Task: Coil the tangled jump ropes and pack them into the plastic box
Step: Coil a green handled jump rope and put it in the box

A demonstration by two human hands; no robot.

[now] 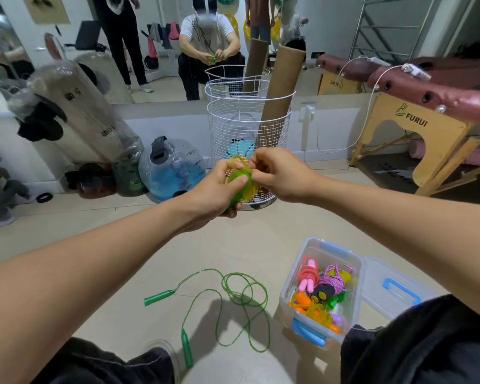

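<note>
Left hand (219,189) grips a yellow-green coiled rope (240,180) at chest height; right hand (277,176) pinches its strand. On the floor, loose green rope (233,297) lies uncoiled. Plastic box (290,281) sits below and rightward, nearer the right hand.

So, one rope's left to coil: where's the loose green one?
Head view: the loose green jump rope lies on the floor, left of the plastic box.
</note>
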